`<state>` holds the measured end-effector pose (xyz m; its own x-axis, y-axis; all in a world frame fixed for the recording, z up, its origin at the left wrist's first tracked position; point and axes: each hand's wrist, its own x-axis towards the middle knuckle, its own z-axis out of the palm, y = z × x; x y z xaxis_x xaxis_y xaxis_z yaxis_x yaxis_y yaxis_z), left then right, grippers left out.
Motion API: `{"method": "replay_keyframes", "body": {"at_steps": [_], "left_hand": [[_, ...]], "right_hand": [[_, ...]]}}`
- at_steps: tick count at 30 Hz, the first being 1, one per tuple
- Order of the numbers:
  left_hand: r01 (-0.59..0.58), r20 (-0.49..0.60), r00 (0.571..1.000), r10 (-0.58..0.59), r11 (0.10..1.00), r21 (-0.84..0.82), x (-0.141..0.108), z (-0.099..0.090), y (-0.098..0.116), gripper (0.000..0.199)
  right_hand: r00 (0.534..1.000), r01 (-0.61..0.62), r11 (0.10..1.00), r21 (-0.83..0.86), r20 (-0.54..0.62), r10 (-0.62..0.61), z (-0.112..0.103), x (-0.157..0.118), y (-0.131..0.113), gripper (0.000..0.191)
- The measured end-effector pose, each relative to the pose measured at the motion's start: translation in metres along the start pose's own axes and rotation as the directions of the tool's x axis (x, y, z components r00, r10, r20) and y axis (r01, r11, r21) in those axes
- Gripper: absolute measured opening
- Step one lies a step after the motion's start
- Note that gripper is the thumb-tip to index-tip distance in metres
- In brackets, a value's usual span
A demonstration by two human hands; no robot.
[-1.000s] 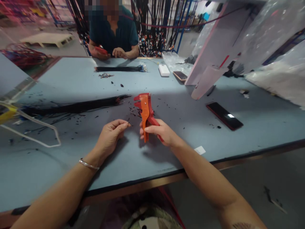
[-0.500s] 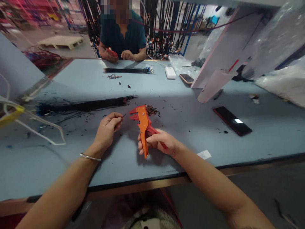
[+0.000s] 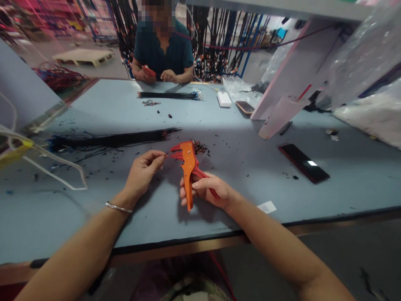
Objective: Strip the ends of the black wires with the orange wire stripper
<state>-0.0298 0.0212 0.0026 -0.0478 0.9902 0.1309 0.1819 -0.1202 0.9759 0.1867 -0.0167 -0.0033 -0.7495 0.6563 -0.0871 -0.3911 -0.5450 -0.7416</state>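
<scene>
My right hand (image 3: pixel 209 190) is wrapped round the handles of an orange and red wire stripper (image 3: pixel 188 161), whose jaws point left and stand apart. Thumb and forefinger of my left hand (image 3: pixel 145 169) pinch a thin dark wire (image 3: pixel 166 154); its short tip sticks out just left of the jaws. Behind both hands a bundle of black wires (image 3: pixel 125 137) lies across the table. A small heap of dark and reddish offcuts (image 3: pixel 200 147) rests just past the stripper's head.
Across the table (image 3: pixel 103 225) a co-worker (image 3: pixel 163 50) holds a red tool behind a second wire bundle (image 3: pixel 169 95). A phone (image 3: pixel 303 163) lies at right, near a slanted cup (image 3: pixel 278 117) with a red straw. White cable (image 3: pixel 62 167) loops at left.
My left hand has moved slightly right, bringing the wire tip closer to the jaws. The stripper stays nearly in place in my right hand, and the whole view has shifted slightly.
</scene>
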Motion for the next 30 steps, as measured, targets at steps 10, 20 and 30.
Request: {"method": "replay_keyframes", "body": {"at_steps": [10, 20, 30], "left_hand": [[-0.008, -0.018, 1.0, 0.009, 0.996, 0.086, -0.002, 0.001, 0.004, 0.022], [-0.084, -0.113, 0.985, 0.134, 0.926, 0.369, 0.002, -0.002, 0.0, 0.022], [-0.042, -0.195, 0.972, 0.13, 0.916, 0.399, 0.014, -0.006, -0.005, 0.02]], "right_hand": [[1.0, -0.013, 1.0, -0.028, -0.011, 0.013, 0.002, 0.0, 0.001, 0.025], [1.0, 0.013, 1.0, 0.009, 0.02, -0.014, 0.0, 0.0, -0.001, 0.027], [0.983, 0.175, 0.983, 0.048, -0.066, -0.171, -0.015, 0.008, -0.006, 0.023]]}}
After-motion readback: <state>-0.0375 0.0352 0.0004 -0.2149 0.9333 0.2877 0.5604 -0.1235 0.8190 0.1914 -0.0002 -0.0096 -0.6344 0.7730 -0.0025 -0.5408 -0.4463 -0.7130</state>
